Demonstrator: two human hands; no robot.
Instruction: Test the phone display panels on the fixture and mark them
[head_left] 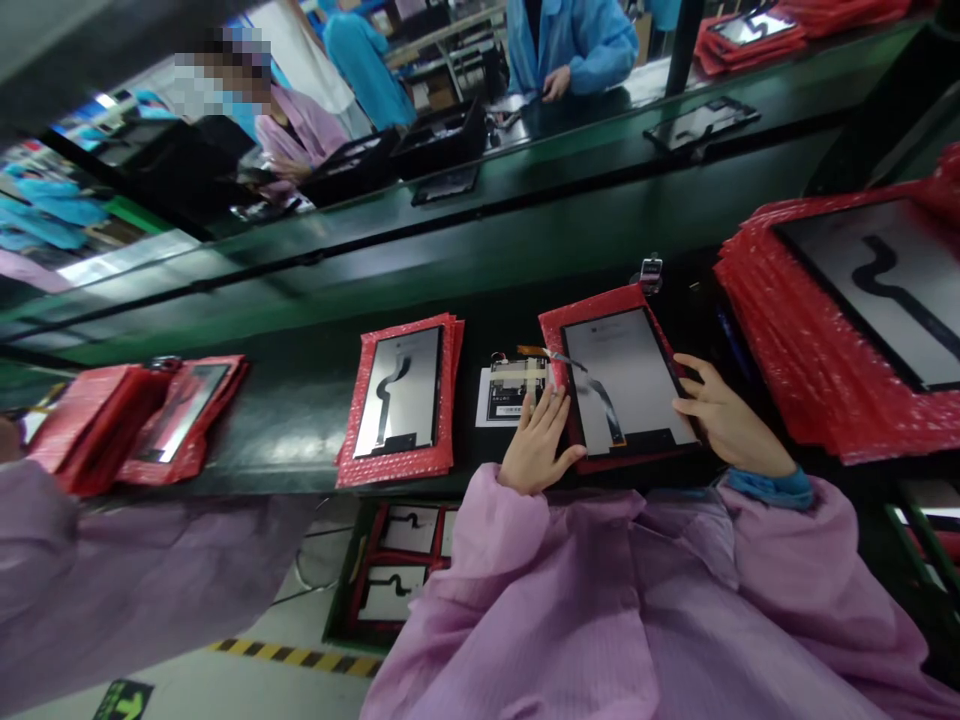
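A display panel (pixel 626 375) with a silvery back lies on red bubble wrap (pixel 559 322) in front of me. A flex cable (pixel 596 390) runs from its lower part over its left edge to a small circuit assembly (pixel 514 385) with a white label. My left hand (pixel 535 440) is open, its fingers stretched over the lower right of that assembly, thumb by the panel's left edge. At the panel's right edge, my right hand (pixel 720 415) is closed on it with bent fingers; part of the grip is hidden.
A second panel (pixel 401 390) lies on red wrap to the left. A tall stack of wrapped panels (pixel 840 330) stands at right. A metal clip (pixel 651 272) sits behind the work. Below the bench edge is a crate (pixel 346 590) of panels. A co-worker's sleeve (pixel 37 530) is at left.
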